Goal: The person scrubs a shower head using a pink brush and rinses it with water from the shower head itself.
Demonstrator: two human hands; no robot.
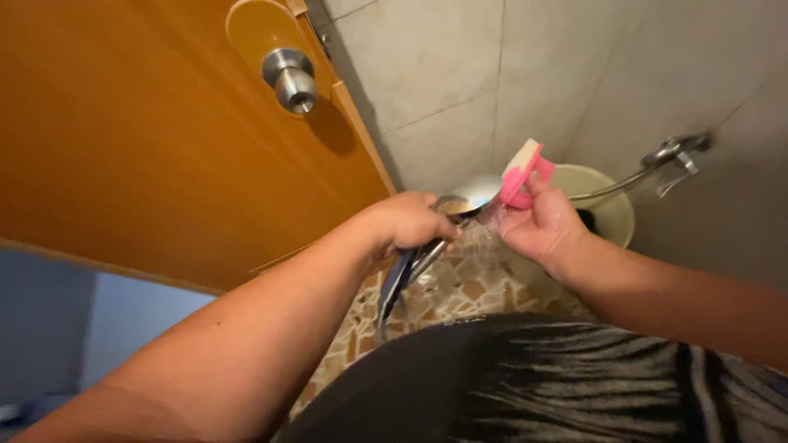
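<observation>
Currently left hand (410, 221) is gripping a chrome handheld shower head (474, 197), fingers clamped on its handle, spraying toward 3 o'clock onto a pink-and-white plastic brush (520, 176) pinched in right hand (538, 226) fingers; beige plastic bucket (611, 215) sitting behind.

At mid-frame our left hand (410, 223) grips a chrome hand shower head (474, 197), while our right hand (542, 226) holds a pink and white brush (520, 175) just beside it. Upper left, an orange wooden door (131, 139) carries a round metal knob (290, 79).
</observation>
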